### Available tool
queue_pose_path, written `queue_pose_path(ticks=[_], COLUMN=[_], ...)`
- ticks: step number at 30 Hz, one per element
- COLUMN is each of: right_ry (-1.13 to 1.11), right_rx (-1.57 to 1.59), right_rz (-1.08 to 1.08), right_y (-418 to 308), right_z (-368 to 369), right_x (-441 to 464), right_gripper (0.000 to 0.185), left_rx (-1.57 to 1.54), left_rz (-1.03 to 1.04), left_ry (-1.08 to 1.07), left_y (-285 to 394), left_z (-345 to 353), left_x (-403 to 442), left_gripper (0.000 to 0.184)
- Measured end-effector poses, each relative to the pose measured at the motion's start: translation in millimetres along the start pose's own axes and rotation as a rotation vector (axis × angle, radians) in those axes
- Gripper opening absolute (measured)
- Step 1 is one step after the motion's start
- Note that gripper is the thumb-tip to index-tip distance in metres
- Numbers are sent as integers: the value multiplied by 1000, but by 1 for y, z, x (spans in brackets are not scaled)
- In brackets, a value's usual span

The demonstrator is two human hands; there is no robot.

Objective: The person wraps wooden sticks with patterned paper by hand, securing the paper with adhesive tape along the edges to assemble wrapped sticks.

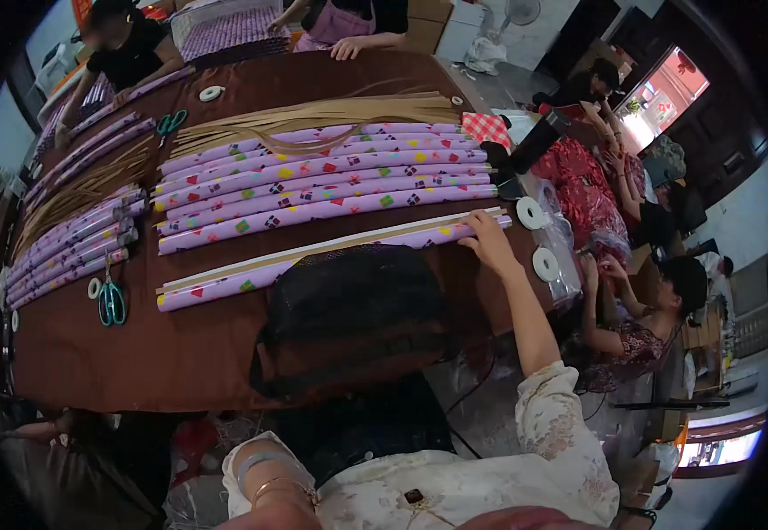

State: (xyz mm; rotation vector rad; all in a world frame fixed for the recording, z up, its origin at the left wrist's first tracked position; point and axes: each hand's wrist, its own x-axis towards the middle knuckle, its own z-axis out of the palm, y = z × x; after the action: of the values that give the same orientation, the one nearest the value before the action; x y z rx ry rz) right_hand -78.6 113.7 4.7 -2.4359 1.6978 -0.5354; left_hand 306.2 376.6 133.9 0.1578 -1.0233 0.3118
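Observation:
My right hand (488,243) is at the right end of a lilac patterned roll of wrapping paper (225,287), its fingers curled over it. Along this roll lie a white strip and a brown strip. A black bag (353,296) in front of me covers the roll's middle. My left arm bends back toward the camera, with bracelets (282,486) at the wrist; only the edge of my left hand shows at the bottom, and its fingers are out of frame. Beyond the near roll lies a row of several similar rolls (331,190).
Brown paper strips (313,119) lie behind the row. More rolls (75,243) and teal scissors (112,302) are on the left; other scissors (170,124) lie farther back. Tape rolls (530,213) sit at the right edge of the brown-covered table (136,362). Several people work around.

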Motion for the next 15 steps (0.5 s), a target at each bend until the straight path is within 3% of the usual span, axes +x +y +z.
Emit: queue_pose_path(ticks=[15], right_ry=[31], right_rx=[-7], right_rz=[-55], right_y=[4], right_z=[2], right_x=[1], right_gripper=[34], left_rx=[154], left_rz=[139], left_ry=[81], left_y=[37], left_z=[-48], left_x=[3], left_gripper=[29])
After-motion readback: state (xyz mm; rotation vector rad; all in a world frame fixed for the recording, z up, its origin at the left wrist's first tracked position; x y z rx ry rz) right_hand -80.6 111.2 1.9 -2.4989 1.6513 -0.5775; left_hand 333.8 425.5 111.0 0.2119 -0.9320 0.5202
